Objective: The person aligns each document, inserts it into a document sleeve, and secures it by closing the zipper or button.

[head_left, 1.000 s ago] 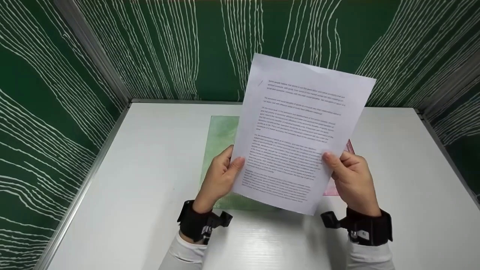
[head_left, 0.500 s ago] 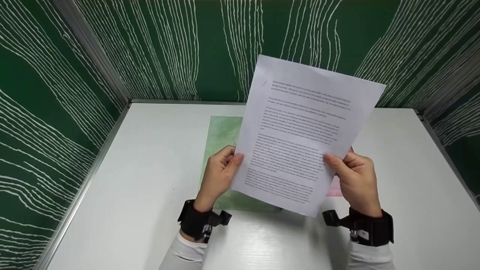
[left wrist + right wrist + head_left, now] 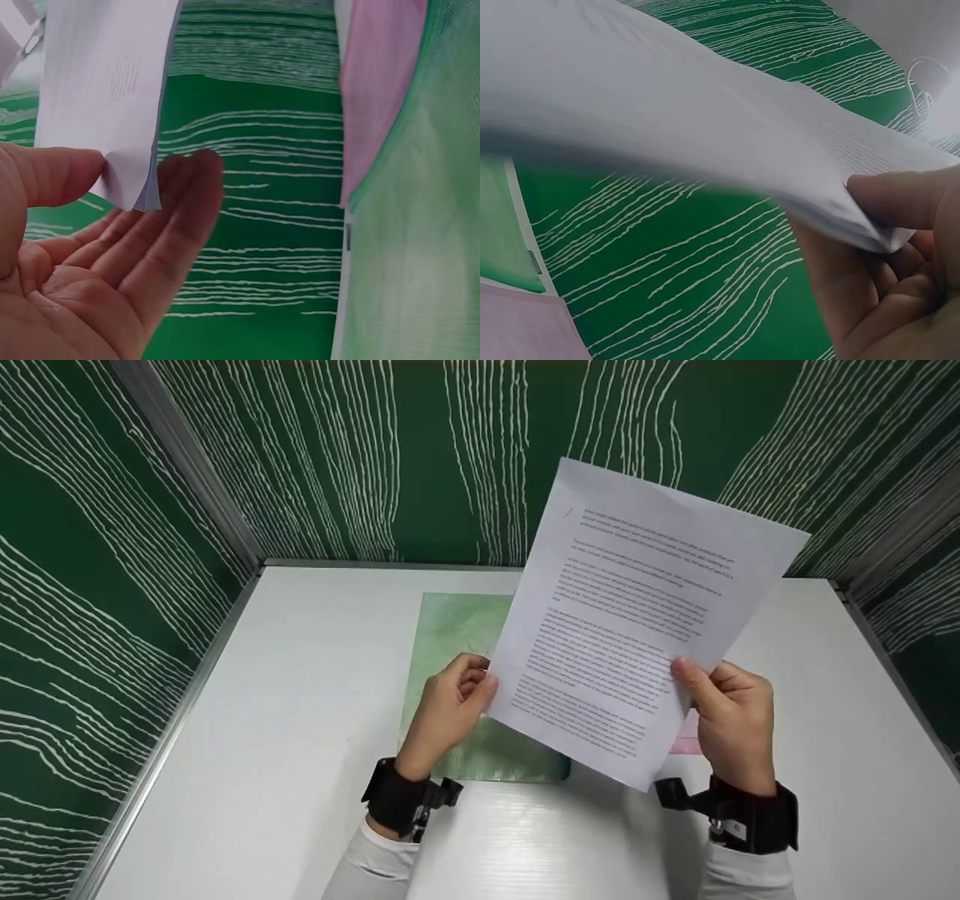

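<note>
A small stack of white printed sheets (image 3: 607, 622), tilted, is held up above the table. My right hand (image 3: 735, 720) pinches its right edge, thumb on the printed face and fingers behind, and the right wrist view shows the sheets (image 3: 705, 120) bending there. At the lower left edge, my left hand (image 3: 454, 701) is loose. In the left wrist view its thumb touches the front of the sheets (image 3: 105, 90), while the fingers (image 3: 169, 255) extend fairly straight behind. Beneath the papers lies a green, flat folder-like item (image 3: 457, 622), partly hidden.
A pink flat item (image 3: 685, 745) lies mostly hidden behind the sheets, right of the green one. The white table (image 3: 315, 675) is bounded by dark green panels (image 3: 420, 457) with white wavy lines at the back and both sides. Each wrist wears a black camera strap.
The sheets have moved right with my right hand and tilt more. My left hand has shifted slightly right and its grip on the left edge has loosened, showing more of the green item.
</note>
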A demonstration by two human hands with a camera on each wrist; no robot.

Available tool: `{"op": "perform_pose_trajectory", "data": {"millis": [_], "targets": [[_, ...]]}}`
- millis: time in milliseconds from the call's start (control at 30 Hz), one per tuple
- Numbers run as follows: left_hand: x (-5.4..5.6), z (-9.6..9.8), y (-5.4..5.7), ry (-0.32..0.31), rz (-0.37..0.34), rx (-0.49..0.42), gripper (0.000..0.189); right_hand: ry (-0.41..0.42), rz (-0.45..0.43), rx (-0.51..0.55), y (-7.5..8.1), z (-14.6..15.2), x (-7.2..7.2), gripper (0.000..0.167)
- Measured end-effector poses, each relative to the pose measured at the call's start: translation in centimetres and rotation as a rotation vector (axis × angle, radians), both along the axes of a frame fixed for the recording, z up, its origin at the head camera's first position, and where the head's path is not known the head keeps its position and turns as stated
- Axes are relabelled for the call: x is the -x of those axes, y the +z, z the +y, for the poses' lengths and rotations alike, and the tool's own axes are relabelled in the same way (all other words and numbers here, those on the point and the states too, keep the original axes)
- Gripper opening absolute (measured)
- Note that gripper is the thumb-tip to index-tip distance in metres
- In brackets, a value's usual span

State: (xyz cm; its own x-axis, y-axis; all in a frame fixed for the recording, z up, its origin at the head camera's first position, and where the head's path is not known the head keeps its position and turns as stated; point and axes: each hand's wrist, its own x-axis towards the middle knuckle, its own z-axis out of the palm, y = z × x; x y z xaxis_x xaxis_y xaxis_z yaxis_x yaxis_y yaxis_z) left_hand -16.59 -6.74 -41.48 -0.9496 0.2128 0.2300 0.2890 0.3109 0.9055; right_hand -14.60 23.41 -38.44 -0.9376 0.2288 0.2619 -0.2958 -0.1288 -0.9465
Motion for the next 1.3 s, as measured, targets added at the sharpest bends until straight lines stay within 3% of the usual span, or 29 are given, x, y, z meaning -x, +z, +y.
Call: {"op": "perform_pose_trajectory", "data": {"millis": [233, 400, 533, 700, 833, 1000, 1133, 1300], "targets": [[-0.1, 0.9, -0.8, 0.019, -0.024, 0.229, 0.030, -0.096, 0.032, -0.014, 0.1, 0.9, 0.0, 0.030], [-0.7, 2.1, -1.5, 0.015, 0.006, 0.423, 0.024, -0.128, 0.076, 0.068, 0.1, 1.5, 0.0, 0.031], [-1.6, 3.6, -2.1, -0.012, 0.022, 0.526, 0.017, -0.139, 0.107, 0.152, 0.1, 1.8, 0.1, 0.033], [-2.5, 6.5, -3.4, -0.041, 0.090, 0.615, 0.027, -0.155, 0.111, 0.190, 0.1, 2.0, 0.1, 0.034], [-3.4, 8.7, -4.4, 0.021, 0.211, 0.772, 0.031, -0.155, 0.108, 0.214, 0.2, 2.1, 0.0, 0.035], [-4.2, 10.3, -5.6, 0.171, 0.372, 1.030, 0.020, -0.152, 0.120, 0.219, 0.2, 2.1, 0.1, 0.035], [-4.4, 10.9, -6.5, 0.260, 0.397, 1.147, 0.031, -0.157, 0.117, 0.221, 0.2, 2.1, 0.1, 0.035], [-4.2, 10.9, -6.8, 0.277, 0.349, 1.133, 0.034, -0.154, 0.111, 0.212, 0.4, 2.1, 0.2, 0.035]]}}
